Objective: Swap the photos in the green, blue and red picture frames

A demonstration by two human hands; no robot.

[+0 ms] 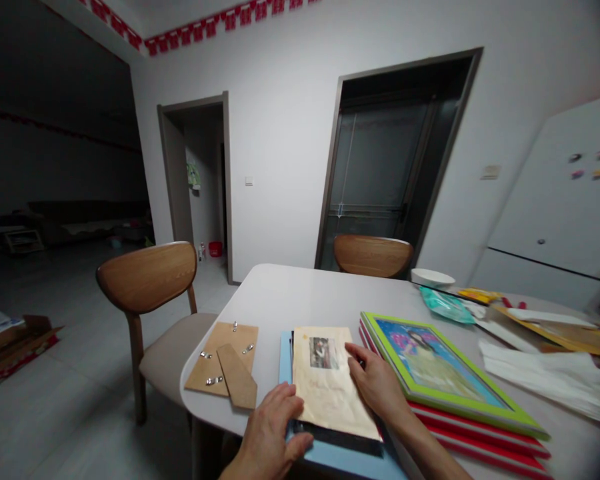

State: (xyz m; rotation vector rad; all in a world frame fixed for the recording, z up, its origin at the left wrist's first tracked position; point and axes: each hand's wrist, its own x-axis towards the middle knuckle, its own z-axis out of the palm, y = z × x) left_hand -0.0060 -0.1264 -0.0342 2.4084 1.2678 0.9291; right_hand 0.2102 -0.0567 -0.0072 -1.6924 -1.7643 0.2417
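A cream-coloured printed sheet (330, 393) with a small dark picture near its top lies over a black edge and a light blue board or frame (284, 360) on the table. My left hand (273, 430) rests at the sheet's lower left edge, its thumb and fingers apart. On the sheet's right edge, the outstretched fingers of my right hand (375, 380) touch the paper. Left of these lies a brown backing board (243, 340) with metal clips and a fold-out stand (237, 377). A green picture frame (450, 367) tops a stack of red frames (475, 437) at the right.
Wooden chairs stand at the table's left (153, 277) and far side (373, 255). Toward the back right are a white bowl (433, 277), a teal packet (445, 305), cardboard (555, 327) and white wrapping (545, 377). An opened box (20, 347) sits on the floor.
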